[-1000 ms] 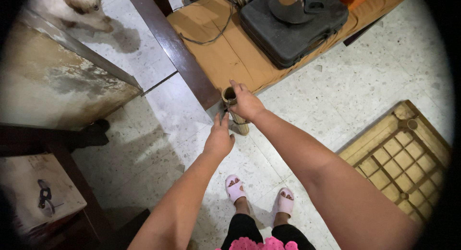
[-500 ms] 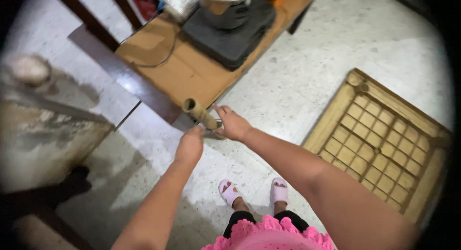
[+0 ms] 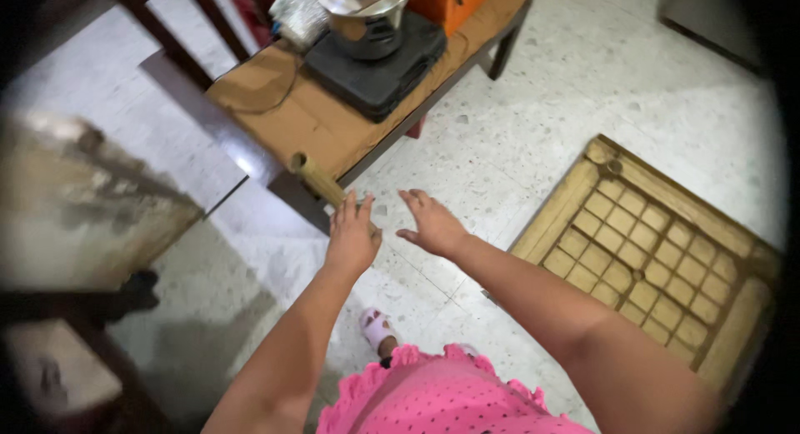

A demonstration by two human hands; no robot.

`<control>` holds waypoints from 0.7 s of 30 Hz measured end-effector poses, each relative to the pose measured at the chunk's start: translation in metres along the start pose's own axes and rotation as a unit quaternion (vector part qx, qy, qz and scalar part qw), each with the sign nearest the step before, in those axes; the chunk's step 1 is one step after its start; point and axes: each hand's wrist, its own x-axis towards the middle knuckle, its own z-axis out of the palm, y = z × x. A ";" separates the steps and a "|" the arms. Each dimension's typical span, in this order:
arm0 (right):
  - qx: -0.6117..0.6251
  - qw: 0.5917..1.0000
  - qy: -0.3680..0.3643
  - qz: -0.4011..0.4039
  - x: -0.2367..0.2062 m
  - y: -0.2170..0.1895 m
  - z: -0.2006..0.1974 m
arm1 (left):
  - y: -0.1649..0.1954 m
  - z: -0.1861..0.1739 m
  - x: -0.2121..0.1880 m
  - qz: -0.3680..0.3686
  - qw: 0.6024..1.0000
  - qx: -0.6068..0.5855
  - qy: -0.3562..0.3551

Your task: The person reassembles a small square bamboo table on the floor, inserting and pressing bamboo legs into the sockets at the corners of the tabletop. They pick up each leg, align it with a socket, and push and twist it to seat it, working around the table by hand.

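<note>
Left hand: my left hand (image 3: 352, 236) lay over the near end of a short, tan, hollow bamboo-like tube (image 3: 315, 178), fingers stretched and only loosely curled; whether they truly gripped it I could not tell.
Right hand: my right hand (image 3: 432, 225) was open and flat, palm down, holding nothing, just beside the left and apart from the tube.
Tube: it pointed away from me, its open far end over the near edge of the low brown wooden table (image 3: 283, 109), the rest above the speckled pale stone floor (image 3: 517, 142).
Doing it well: I judged the tube wanted a full wrap of the fingers around its middle, kept level, with the free hand close under it, since a smooth round stick rolls out of a flat palm.
Pot: a round metal pot (image 3: 364, 13) stood on a flat black stove-like slab (image 3: 375, 63) toward the far end of the table; its contents were hidden from me.
Tube's hollow: dark, nothing visible in it.
Floor grid: a square wooden lattice panel (image 3: 658, 250) lay on the floor to my right, its cells empty.
</note>
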 end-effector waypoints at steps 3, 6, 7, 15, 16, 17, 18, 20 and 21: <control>-0.028 0.999 0.000 -0.035 -0.049 0.010 -0.018 | 0.037 0.015 -0.043 -0.034 0.999 0.015 -0.009; -0.045 0.996 -0.007 -0.082 -0.093 0.011 -0.028 | 0.072 0.030 -0.094 -0.070 0.997 0.013 0.001; -0.052 0.995 -0.019 -0.089 -0.106 0.010 -0.029 | 0.080 0.035 -0.112 -0.083 0.996 0.011 0.009; -0.066 0.977 -0.057 -0.193 -0.161 -0.038 -0.007 | 0.099 0.043 -0.234 -0.191 0.981 0.014 0.039; -0.060 0.972 -0.054 -0.220 -0.162 -0.048 -0.002 | 0.095 0.040 -0.245 -0.204 0.978 0.018 0.051; -0.054 0.966 -0.053 -0.246 -0.164 -0.059 0.003 | 0.091 0.037 -0.256 -0.213 0.975 0.019 0.064; -0.048 0.960 -0.053 -0.272 -0.167 -0.069 0.007 | 0.088 0.036 -0.268 -0.224 0.971 0.020 0.076; -0.038 0.955 -0.071 -0.285 -0.168 -0.093 0.017 | 0.076 0.030 -0.287 -0.247 0.964 0.022 0.099; -0.033 0.952 -0.082 -0.292 -0.166 -0.113 0.023 | 0.067 0.024 -0.298 -0.262 0.959 0.020 0.109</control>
